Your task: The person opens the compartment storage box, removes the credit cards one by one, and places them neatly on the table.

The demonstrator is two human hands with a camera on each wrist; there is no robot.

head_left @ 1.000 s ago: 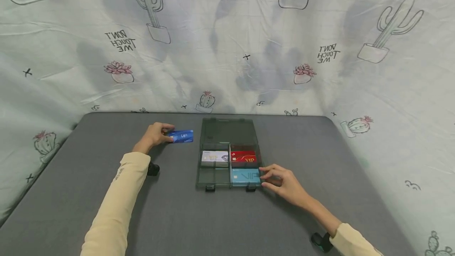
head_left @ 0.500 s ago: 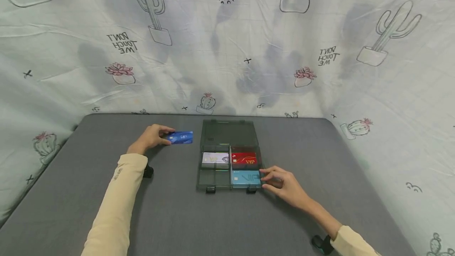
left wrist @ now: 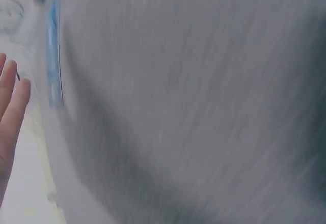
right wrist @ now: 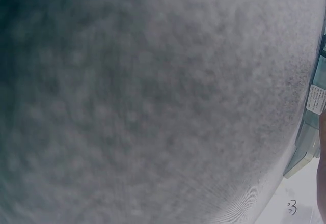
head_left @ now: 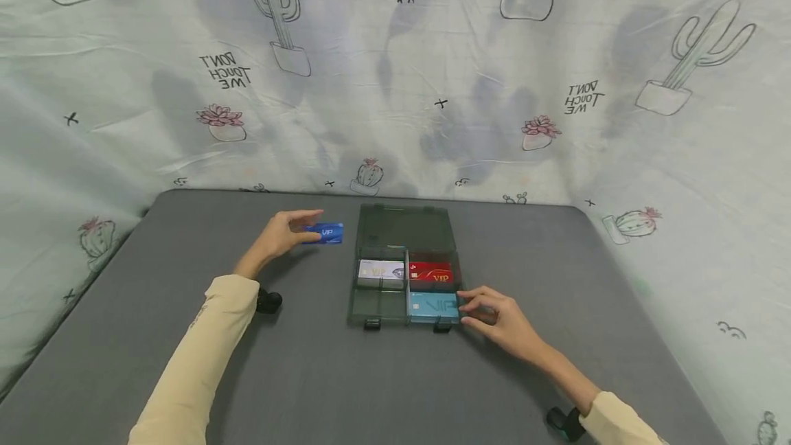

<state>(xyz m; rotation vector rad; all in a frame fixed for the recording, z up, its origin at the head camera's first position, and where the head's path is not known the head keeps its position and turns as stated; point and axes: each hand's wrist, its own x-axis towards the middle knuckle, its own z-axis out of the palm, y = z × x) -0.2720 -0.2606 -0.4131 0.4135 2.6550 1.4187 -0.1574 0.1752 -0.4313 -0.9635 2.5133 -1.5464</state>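
A dark see-through box (head_left: 371,307) lies open on the grey table (head_left: 309,376), its lid (head_left: 404,225) flat behind it. Inside are a white card (head_left: 381,270), a red card (head_left: 430,272) and a light blue card (head_left: 432,306); the front left compartment holds nothing. My left hand (head_left: 290,232) pinches the end of a dark blue VIP card (head_left: 325,233) just left of the lid. The left wrist view is blurred and shows that card's edge (left wrist: 53,56) beside my fingers (left wrist: 10,96). My right hand (head_left: 488,311) rests against the box's right side, fingers loosely bent.
Cactus-print cloth (head_left: 432,88) hangs behind and along both sides of the table. Bare grey surface lies in front of the box and to its right. The right wrist view shows blurred grey table (right wrist: 153,102) and the box edge (right wrist: 310,132) at the right.
My left hand's fingers have stretched out over the blue card, which has hardly shifted. The right hand stays at the box. The head view has swung slightly.
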